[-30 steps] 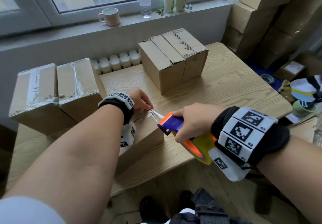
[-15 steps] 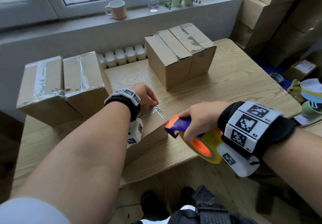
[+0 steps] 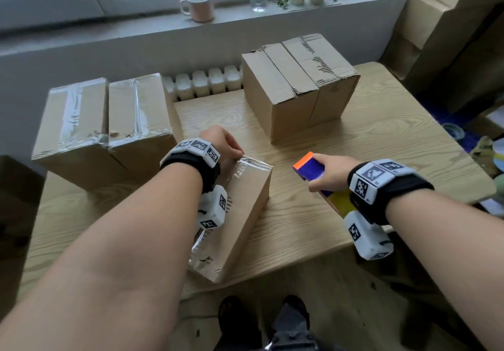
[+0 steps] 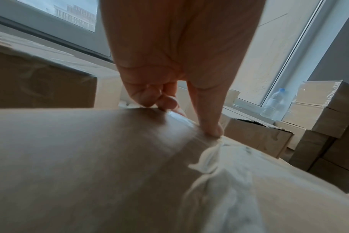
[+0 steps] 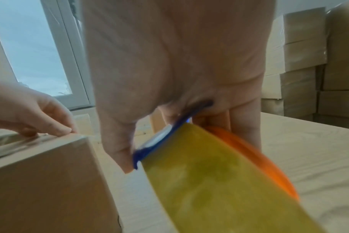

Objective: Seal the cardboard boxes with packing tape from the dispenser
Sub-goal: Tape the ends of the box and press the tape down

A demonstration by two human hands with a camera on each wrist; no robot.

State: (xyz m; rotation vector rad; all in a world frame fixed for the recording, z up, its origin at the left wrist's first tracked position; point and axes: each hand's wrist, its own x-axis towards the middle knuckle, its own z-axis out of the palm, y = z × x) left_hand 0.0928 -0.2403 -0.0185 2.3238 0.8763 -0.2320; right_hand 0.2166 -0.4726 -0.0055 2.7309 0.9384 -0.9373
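A brown cardboard box [image 3: 245,200] lies near the table's front edge, with clear tape [image 3: 252,163] running along its top and over its ends. My left hand [image 3: 223,146] rests at the box's far edge, and its thumb [image 4: 211,129] and fingertips [image 5: 58,130] press the tape end down. To the right of the box, my right hand [image 3: 324,173] grips the blue and orange tape dispenser [image 3: 309,169] with its yellow roll [image 5: 209,181], held above the table. No tape strand joins the dispenser to the box.
Two taped boxes [image 3: 103,121] stand at the left. Two boxes without tape [image 3: 297,86] stand side by side at the far centre. A mug [image 3: 200,5], a bottle and paper cups sit on the window sill. Stacked boxes [image 3: 450,23] rise at the right, beyond the table [image 3: 381,137].
The tape strand stretched from dispenser to my left fingers is gone. My left hand has laid the tape end onto the box. The right hand has carried the dispenser away to the right.
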